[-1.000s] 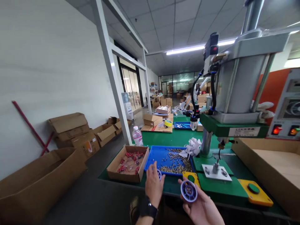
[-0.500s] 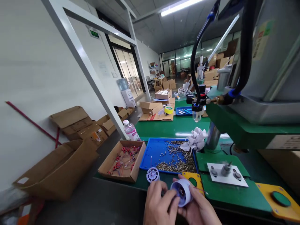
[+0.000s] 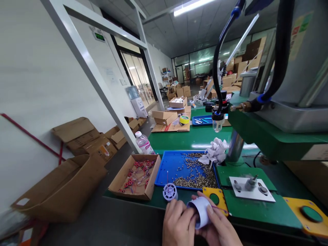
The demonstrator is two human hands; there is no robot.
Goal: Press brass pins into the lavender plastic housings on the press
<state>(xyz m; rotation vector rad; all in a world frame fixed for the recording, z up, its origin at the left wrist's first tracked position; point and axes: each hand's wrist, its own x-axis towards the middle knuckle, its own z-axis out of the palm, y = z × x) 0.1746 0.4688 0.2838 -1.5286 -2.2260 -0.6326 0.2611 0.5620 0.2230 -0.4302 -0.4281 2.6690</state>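
Observation:
My right hand (image 3: 217,223) is closed around a pale lavender plastic cylindrical housing (image 3: 204,211), its open mouth tilted toward the left. A thin reddish wire (image 3: 219,208) sticks out on the right side of the housing. My left hand (image 3: 178,223) has its fingers curled, with fingertips reaching into the mouth; what they pinch inside is hidden. Just beyond my left hand, a similar lavender part with a spoked end (image 3: 169,192) stands on the bench edge, a thin wire rising from it.
A cardboard box (image 3: 133,176) holds small red-and-black parts with wires. Beside it is a blue tray (image 3: 166,167) of small metal pieces, with crumpled white paper (image 3: 214,152) at its corner. To the right stand a green press (image 3: 284,133), a white fixture plate (image 3: 252,189) and yellow button boxes (image 3: 306,213).
The housing has turned so that its inside no longer shows, and the left fingers sit in its mouth. The wire on its right side is now more visible. The view has shifted slightly.

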